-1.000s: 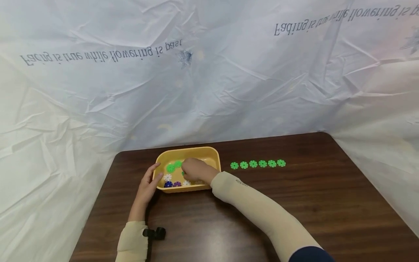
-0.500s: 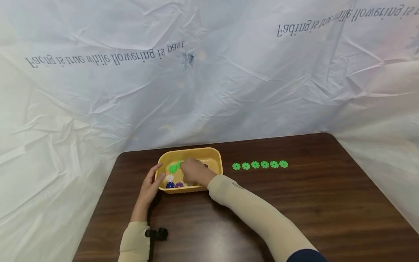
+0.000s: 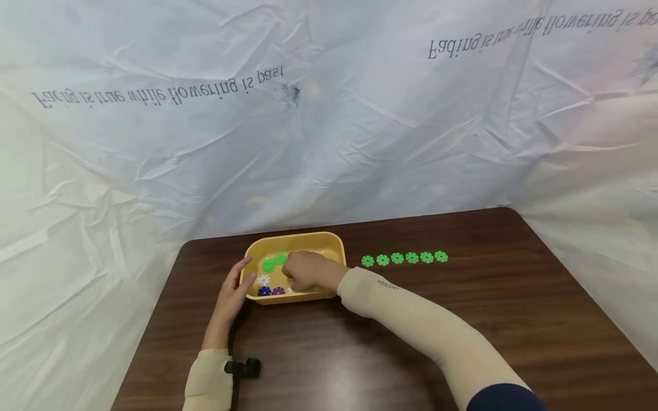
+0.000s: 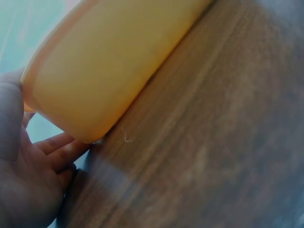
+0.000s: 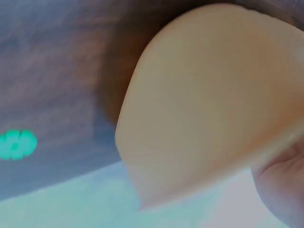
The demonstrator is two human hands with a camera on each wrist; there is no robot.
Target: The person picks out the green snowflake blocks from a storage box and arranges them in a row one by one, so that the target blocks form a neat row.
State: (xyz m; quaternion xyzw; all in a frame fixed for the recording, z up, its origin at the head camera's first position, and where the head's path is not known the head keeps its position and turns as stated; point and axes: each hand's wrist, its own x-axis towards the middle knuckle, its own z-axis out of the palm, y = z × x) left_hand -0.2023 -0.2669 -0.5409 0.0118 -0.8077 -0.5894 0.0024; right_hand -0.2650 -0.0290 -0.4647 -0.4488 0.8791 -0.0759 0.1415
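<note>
A yellow plastic tray (image 3: 336,251) stands on the table, holding several small flower-shaped discs. My left hand (image 3: 231,294) grips its left end, the thumb at the rim and the other fingers along the outside; the left wrist view shows this hand (image 4: 35,175) against the tray wall (image 4: 99,71). My right hand (image 3: 311,270) reaches down into the tray with bent fingers. Its fingertips are hidden, so whether it pinches a disc cannot be seen. Left of it lie green discs (image 3: 268,265), a white disc (image 3: 263,280), a blue disc (image 3: 264,291) and a purple disc (image 3: 278,290).
Right of the tray, several green discs (image 3: 397,258) lie in a row on the dark wooden table (image 3: 488,308). A white printed sheet (image 3: 329,131) hangs behind and beside the table. A black strap device (image 3: 243,368) sits on the left forearm.
My right hand has shifted slightly inside the tray. A green spot under its fingers and a white disc near the front wall, visible earlier, are now mostly covered. My left hand stays at the rim.
</note>
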